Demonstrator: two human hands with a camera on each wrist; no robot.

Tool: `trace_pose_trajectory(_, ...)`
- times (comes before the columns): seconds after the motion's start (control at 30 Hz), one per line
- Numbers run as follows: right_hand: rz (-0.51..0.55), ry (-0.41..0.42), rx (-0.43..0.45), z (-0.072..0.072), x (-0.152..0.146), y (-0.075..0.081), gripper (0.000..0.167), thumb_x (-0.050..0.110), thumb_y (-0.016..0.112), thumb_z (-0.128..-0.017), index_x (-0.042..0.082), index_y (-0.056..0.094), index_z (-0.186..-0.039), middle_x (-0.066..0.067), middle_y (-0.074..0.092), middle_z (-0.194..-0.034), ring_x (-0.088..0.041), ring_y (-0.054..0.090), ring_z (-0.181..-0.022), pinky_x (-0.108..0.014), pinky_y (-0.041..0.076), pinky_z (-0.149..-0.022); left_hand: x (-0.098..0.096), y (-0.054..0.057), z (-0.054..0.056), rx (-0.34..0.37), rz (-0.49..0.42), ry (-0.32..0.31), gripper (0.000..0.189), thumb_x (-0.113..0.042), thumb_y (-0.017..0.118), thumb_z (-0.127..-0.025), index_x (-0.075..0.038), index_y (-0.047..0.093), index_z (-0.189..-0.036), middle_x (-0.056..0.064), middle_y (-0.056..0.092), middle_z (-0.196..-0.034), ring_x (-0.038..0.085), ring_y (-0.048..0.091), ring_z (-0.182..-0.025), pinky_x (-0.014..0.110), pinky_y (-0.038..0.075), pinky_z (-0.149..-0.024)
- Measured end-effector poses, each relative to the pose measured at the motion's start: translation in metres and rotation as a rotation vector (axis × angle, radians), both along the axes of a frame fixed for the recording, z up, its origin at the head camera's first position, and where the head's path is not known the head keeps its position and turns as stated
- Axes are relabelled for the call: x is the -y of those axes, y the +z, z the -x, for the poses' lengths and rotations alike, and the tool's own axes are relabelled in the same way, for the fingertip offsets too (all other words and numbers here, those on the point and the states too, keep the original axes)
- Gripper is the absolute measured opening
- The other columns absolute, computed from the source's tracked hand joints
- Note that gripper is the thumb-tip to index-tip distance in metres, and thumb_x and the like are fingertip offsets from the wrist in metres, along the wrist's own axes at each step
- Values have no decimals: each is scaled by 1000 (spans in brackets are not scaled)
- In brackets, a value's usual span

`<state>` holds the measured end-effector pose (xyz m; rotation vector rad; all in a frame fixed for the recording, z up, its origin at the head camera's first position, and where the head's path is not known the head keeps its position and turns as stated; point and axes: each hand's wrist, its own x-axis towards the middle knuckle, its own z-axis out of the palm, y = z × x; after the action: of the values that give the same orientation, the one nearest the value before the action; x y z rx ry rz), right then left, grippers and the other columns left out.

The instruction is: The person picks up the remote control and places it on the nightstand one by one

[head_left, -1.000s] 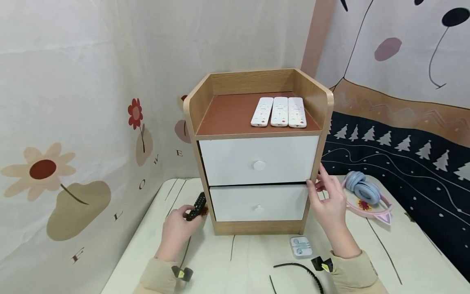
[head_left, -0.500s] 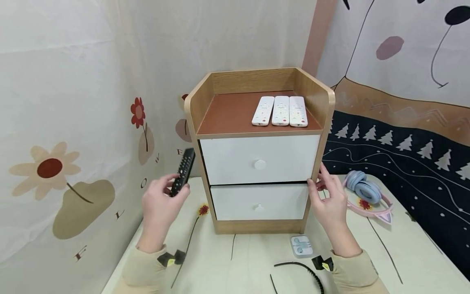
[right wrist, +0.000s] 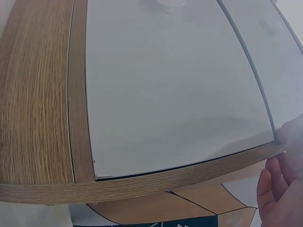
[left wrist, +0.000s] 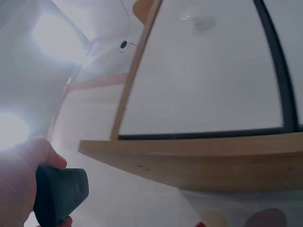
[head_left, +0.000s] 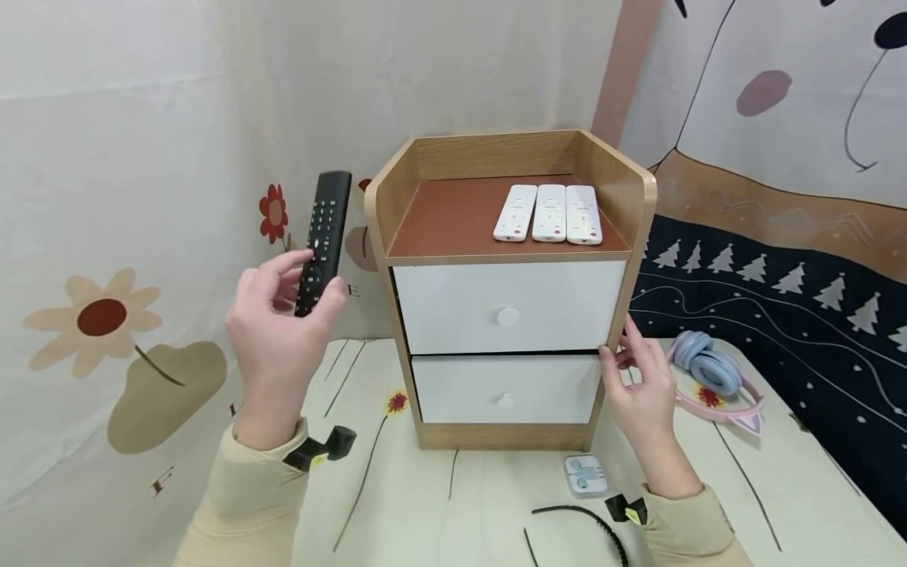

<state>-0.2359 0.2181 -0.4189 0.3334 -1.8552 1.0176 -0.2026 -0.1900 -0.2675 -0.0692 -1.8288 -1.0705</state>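
My left hand (head_left: pixel 279 339) grips a black remote control (head_left: pixel 324 240) by its lower end, raised at the left of a small wooden cabinet (head_left: pixel 500 437). In the left wrist view the same remote (left wrist: pixel 64 191) shows dark between thumb and fingers. My right hand (head_left: pixel 643 386) touches the cabinet's right side edge, its thumb at the front near the gap between two white drawers and its fingers round the side. Three white remotes (head_left: pixel 549 213) lie side by side on the cabinet's brown top. Both drawers, the upper one (head_left: pixel 453 307) and the lower one (head_left: pixel 453 390), are closed.
A pink cat-ear headband with blue pads (head_left: pixel 708 370) lies right of the cabinet. Earphones in a clear case (head_left: pixel 586 476) and a black headband (head_left: pixel 591 520) lie in front on the pale tablecloth (head_left: pixel 411 512). Printed curtains (head_left: pixel 177 157) hang behind and at the left.
My left hand has lifted the black remote from low beside the cabinet, up and to the left, about level with the cabinet's top. The right hand keeps its place on the cabinet's side.
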Motion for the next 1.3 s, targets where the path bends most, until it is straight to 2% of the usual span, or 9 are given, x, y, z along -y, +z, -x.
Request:
trace_pose_trajectory(0.1,-3,-5,-2,1,-1,-1,70,-10,79,-92,7,60,-157,-26,68,-107,13,54,-90,3,44,-88,-7,12,-2,-65,-10,-8,41,-17,89,-86,-22,83,-126,-21,57,-98,0,59,-84,16,47,-75)
trace_pose_trajectory(0.23,-9,-10,-9,1,-1,-2,70,-9,79,-92,8,61,-157,-26,67,-106,13,54,-90,2,44,-87,-16,23,-4,-154,29,-49,41,-16,88,-86,-18,83,-126,-21,58,-100,2,60,-85,14,49,-71)
trace_pose_trajectory(0.37,-9,-12,-13,1,-1,-2,70,-9,79,-92,9,61,-157,-26,67,-105,11,54,-89,2,45,-87,-28,30,-4,-212,114,-94,41,-18,87,-85,-15,83,-125,-4,64,-98,6,60,-86,12,48,-70)
trace_pose_trajectory(0.43,-12,-15,-11,1,-2,-2,70,-8,79,-92,9,61,-157,-26,67,-105,10,54,-89,2,44,-87,-35,34,-4,-213,168,-104,40,-20,87,-86,-15,83,-126,8,64,-97,8,61,-84,12,48,-69)
trace_pose_trajectory(0.5,-14,-18,-8,2,-2,-2,70,-8,79,-92,8,61,-157,-26,67,-106,10,54,-89,2,44,-87,-44,37,-4,-207,223,-102,39,-22,87,-86,-16,83,-125,15,64,-97,14,61,-84,17,49,-69)
trace_pose_trajectory(0.7,-9,-14,1,0,-1,-1,69,-9,79,-92,6,60,-157,-26,68,-108,12,54,-91,2,45,-88,-67,45,0,-142,425,-59,35,-29,82,-86,-17,83,-119,14,65,-97,26,64,-83,42,54,-68)
trace_pose_trajectory(0.8,-6,-12,-4,0,0,1,69,-10,79,-91,6,61,-156,-25,68,-108,11,54,-90,2,45,-88,-76,46,3,-99,499,-43,34,-31,78,-85,-17,83,-116,14,64,-95,29,62,-78,46,53,-63)
trace_pose_trajectory(1.13,-11,-10,19,0,-2,-1,69,-8,78,-93,7,59,-158,-28,67,-109,13,53,-92,3,44,-89,-92,50,11,132,555,-11,36,-37,80,-86,-21,80,-117,13,69,-104,35,66,-84,53,56,-69)
trace_pose_trajectory(1.3,-8,-5,17,1,-3,-1,69,-9,78,-93,7,59,-158,-28,67,-109,14,53,-91,2,45,-89,-96,53,15,194,559,-30,33,-38,81,-85,-19,77,-111,12,70,-103,31,66,-88,51,54,-72)
